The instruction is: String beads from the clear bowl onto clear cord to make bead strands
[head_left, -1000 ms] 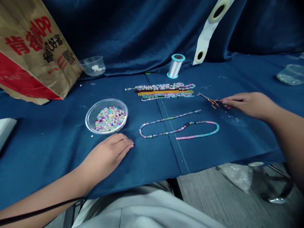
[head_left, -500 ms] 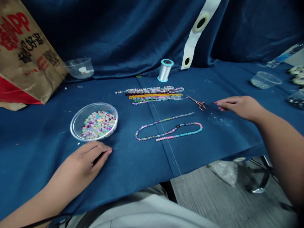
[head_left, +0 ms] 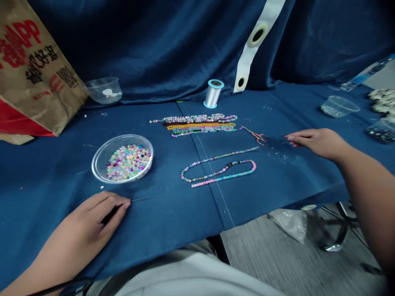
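My left hand (head_left: 82,226) rests low on the table, thumb and fingers pinching a thin clear thread (head_left: 142,198) that runs right and fades from sight. Between my hands lies a beaded strand (head_left: 234,176) in a folded S shape, with pink, turquoise and mixed beads. Over on the right, my right hand (head_left: 317,142) is closed in a pinch; what its fingertips hold is too fine to make out. Left of those fingers lie rose-gold scissors (head_left: 258,137). Just beyond my left hand stands a clear round bowl (head_left: 95,166) of multicoloured beads (head_left: 128,162).
Finished-looking bead strands (head_left: 200,124) lie side by side farther back, before a spool of clear thread (head_left: 212,94). A paper bag (head_left: 37,74) and a plastic tub (head_left: 105,90) stand back left. Another tub (head_left: 339,107) sits at right. The table's front edge is near my lap.
My left hand has drawn back left and toward me, still pinching the thread. My right hand has shifted slightly right. The strand's pink end slid left and its upper end slid right.
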A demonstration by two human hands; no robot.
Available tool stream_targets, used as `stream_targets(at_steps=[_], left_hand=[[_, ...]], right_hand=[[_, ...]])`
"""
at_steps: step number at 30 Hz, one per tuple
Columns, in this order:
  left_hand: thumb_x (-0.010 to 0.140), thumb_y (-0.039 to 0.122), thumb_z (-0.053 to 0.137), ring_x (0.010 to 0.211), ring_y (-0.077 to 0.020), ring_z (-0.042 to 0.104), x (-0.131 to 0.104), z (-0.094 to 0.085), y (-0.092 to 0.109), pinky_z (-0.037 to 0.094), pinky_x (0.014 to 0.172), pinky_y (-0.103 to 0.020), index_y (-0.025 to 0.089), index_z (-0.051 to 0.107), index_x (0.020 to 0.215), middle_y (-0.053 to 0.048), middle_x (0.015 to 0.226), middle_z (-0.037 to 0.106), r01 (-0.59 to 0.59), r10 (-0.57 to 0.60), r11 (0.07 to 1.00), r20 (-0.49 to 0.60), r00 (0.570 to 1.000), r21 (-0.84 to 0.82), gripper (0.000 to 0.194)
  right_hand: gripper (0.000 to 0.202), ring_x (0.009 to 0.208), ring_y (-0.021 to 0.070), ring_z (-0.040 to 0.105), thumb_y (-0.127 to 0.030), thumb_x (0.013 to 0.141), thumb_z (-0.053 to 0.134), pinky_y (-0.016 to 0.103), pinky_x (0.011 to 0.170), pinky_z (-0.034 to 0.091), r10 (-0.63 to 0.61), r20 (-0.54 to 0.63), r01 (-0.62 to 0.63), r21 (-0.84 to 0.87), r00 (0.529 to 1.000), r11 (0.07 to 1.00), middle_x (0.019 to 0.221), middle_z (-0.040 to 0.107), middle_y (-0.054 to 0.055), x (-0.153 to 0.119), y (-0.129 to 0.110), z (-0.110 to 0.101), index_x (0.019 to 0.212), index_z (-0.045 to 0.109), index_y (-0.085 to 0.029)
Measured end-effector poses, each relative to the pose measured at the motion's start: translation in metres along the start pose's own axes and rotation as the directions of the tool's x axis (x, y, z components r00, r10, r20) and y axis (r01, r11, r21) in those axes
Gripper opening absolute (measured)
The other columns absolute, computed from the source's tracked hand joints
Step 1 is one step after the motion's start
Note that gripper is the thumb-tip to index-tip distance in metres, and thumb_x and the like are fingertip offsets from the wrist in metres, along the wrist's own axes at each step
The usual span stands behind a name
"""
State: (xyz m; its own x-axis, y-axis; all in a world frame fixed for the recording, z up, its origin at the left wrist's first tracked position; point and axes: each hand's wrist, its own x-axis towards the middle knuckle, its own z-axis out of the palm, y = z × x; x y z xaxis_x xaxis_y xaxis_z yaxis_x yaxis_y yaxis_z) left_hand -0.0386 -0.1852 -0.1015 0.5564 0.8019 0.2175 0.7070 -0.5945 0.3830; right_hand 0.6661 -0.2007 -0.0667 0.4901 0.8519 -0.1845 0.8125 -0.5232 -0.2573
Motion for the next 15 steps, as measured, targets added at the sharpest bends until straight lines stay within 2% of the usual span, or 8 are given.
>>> stream_targets(at_steps=[6, 8, 12, 15], left_hand=[[0.111, 0.056, 0.056, 0.104, -0.0263, 0.079, -0.006, -0.001, -0.006, 0.063, 0.099, -0.039, 0.030, 0.078, 0.111, -0.001, 0.116, 0.080, 0.039, -0.040, 0.999, 0.021, 0.999, 0.035, 0.034], [0.112, 0.054, 0.055, 0.106, -0.0289, 0.079, -0.008, 0.001, -0.008, 0.063, 0.099, -0.044, 0.030, 0.077, 0.116, -0.003, 0.120, 0.078, 0.017, -0.018, 0.998, 0.015, 1.000, 0.064, 0.034], [0.112, 0.043, 0.057, 0.108, -0.0342, 0.074, -0.012, 0.000, -0.004, 0.059, 0.100, -0.056, 0.029, 0.063, 0.147, -0.010, 0.131, 0.074, -0.102, 0.111, 0.980, -0.042, 0.993, 0.170, 0.039], [0.111, 0.032, 0.058, 0.109, -0.0314, 0.072, -0.003, -0.001, 0.012, 0.059, 0.101, -0.052, 0.029, 0.057, 0.155, -0.009, 0.132, 0.074, -0.268, 0.287, 0.938, -0.061, 0.956, 0.220, 0.043]], right_hand=[[0.033, 0.114, 0.0226, 0.077, -0.042, 0.120, 0.054, 0.042, 0.099, 0.066, -0.021, -0.008, 0.021, -0.066, 1.000, 0.998, 0.132, 0.076, 0.011, -0.013, 0.010, 0.008, 0.132, 0.076, -0.020], [0.032, 0.115, 0.0230, 0.077, -0.041, 0.119, 0.055, 0.043, 0.099, 0.066, -0.044, -0.009, 0.042, -0.106, 0.999, 0.993, 0.132, 0.077, 0.010, -0.014, 0.014, 0.009, 0.131, 0.076, -0.020], [0.026, 0.114, 0.0229, 0.077, -0.038, 0.116, 0.062, 0.043, 0.098, 0.066, -0.110, -0.050, 0.097, -0.212, 0.993, 0.972, 0.132, 0.077, 0.009, -0.018, 0.025, -0.002, 0.129, 0.077, -0.021], [0.025, 0.114, 0.0244, 0.076, -0.036, 0.111, 0.072, 0.045, 0.098, 0.066, -0.183, -0.187, 0.124, -0.289, 0.965, 0.949, 0.133, 0.076, 0.011, -0.035, 0.022, -0.016, 0.129, 0.075, -0.019]])
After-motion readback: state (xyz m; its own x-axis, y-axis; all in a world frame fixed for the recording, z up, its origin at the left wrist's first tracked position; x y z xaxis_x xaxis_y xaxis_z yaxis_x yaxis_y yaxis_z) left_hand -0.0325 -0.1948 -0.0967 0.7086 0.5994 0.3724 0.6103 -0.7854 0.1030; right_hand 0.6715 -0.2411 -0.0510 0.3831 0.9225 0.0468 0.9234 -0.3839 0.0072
